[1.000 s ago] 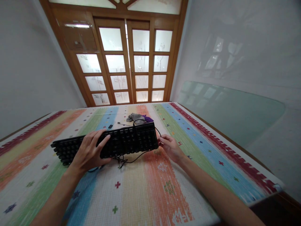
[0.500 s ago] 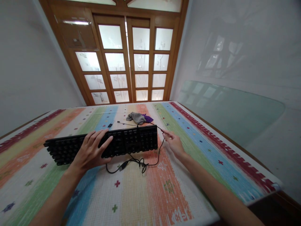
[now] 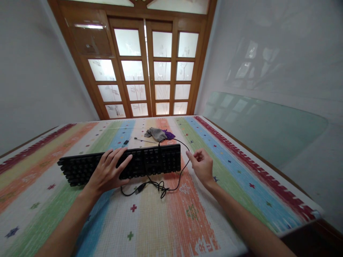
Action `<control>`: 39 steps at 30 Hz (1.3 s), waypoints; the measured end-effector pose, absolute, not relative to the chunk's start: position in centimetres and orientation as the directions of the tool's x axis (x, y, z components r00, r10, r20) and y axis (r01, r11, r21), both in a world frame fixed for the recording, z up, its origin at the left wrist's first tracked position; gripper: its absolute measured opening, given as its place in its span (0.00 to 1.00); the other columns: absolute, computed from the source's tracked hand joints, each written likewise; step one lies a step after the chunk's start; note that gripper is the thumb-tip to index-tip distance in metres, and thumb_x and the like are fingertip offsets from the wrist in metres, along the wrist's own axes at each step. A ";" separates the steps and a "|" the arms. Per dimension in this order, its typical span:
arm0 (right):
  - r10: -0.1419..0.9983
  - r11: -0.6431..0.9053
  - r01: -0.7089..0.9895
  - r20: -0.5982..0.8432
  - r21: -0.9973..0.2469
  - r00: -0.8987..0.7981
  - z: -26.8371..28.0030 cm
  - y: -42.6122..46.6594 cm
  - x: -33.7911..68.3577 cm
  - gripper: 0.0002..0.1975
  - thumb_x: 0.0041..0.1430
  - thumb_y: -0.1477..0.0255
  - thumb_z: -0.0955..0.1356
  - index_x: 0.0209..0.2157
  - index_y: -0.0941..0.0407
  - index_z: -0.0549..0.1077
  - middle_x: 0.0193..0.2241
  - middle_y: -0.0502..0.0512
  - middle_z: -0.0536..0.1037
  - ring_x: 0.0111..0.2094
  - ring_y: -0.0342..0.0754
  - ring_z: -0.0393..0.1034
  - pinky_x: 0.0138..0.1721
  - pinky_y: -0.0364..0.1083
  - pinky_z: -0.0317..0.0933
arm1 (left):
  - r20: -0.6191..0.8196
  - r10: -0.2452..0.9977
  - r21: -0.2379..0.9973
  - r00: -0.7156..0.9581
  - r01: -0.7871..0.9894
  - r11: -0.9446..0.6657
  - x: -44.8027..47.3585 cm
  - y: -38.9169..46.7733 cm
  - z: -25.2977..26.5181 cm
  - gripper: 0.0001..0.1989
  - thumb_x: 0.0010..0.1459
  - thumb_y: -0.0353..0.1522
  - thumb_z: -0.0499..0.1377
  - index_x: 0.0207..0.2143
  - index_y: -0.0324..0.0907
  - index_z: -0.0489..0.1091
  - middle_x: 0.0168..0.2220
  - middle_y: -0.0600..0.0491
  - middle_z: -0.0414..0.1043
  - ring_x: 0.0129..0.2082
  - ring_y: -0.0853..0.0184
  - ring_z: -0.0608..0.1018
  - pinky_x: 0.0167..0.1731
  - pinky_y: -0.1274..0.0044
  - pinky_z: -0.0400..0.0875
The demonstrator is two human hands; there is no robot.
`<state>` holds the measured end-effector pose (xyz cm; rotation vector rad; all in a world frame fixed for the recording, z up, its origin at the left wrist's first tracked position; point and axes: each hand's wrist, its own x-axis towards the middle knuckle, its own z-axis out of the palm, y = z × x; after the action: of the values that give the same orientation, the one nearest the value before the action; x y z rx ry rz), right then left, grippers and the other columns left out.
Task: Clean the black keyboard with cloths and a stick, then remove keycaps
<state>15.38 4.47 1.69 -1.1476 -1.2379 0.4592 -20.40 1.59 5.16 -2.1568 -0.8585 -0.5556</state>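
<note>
A black computer keyboard (image 3: pixel 150 160) stands tilted up on the striped cloth, its keys toward me. My left hand (image 3: pixel 108 169) grips it across the middle, fingers over the keys and thumb near the lower edge. To the right of the keyboard, my right hand (image 3: pixel 202 164) pinches the thin black cable (image 3: pixel 184 143) with thumb and fingertips. That cable arcs up from behind the keyboard's top edge, passes the fingers, then runs down to a loose tangle in front. Its USB plug (image 3: pixel 139 188) lies on the cloth below the keyboard.
Behind the keyboard lie a grey cloth (image 3: pixel 155 134), a purple cloth (image 3: pixel 169 134), a thin rod-like tool (image 3: pixel 146 140) and a small dark object (image 3: pixel 125 142). Wooden doors with glass panes (image 3: pixel 135 90) stand beyond the table. A glass panel (image 3: pixel 262 121) leans on the right wall.
My right hand has turned and curled its fingers more while pulling the cable slightly outward into a wider arc. The keyboard and left hand appear shifted a little to the right.
</note>
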 end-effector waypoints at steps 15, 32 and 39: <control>0.957 0.258 -0.157 0.274 -0.953 -0.090 0.7 4.3 13.5 0.31 0.55 0.40 0.63 0.39 0.54 0.76 0.34 0.57 0.79 0.40 0.53 0.75 0.41 0.49 0.68 | 0.593 0.384 -0.484 0.708 0.694 -0.533 -18.4 1.2 4.5 0.33 0.55 0.39 0.64 0.61 0.41 0.61 0.61 0.31 0.63 0.59 0.44 0.68 0.56 0.52 0.63; 0.941 0.229 -0.115 0.189 -0.967 0.282 1.0 3.9 13.5 0.32 0.54 0.40 0.63 0.24 0.57 0.75 0.21 0.52 0.74 0.24 0.48 0.68 0.25 0.45 0.61 | 0.646 0.430 -0.299 0.630 0.728 -0.617 -16.8 0.5 5.3 0.48 0.54 0.47 0.64 0.68 0.37 0.45 0.60 0.33 0.65 0.62 0.45 0.66 0.62 0.51 0.54; 0.941 0.208 -0.141 0.158 -0.968 0.300 0.9 4.2 13.5 0.31 0.53 0.40 0.65 0.22 0.56 0.73 0.20 0.51 0.73 0.22 0.47 0.66 0.24 0.44 0.61 | 0.852 0.515 0.217 -0.094 0.959 -0.183 -23.1 1.5 7.1 0.25 0.65 0.42 0.49 0.57 0.35 0.62 0.56 0.36 0.68 0.57 0.46 0.69 0.57 0.54 0.61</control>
<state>13.47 4.23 0.91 -1.0747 -0.9577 0.9408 -23.10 1.55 7.11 -1.7046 -1.6057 -1.2191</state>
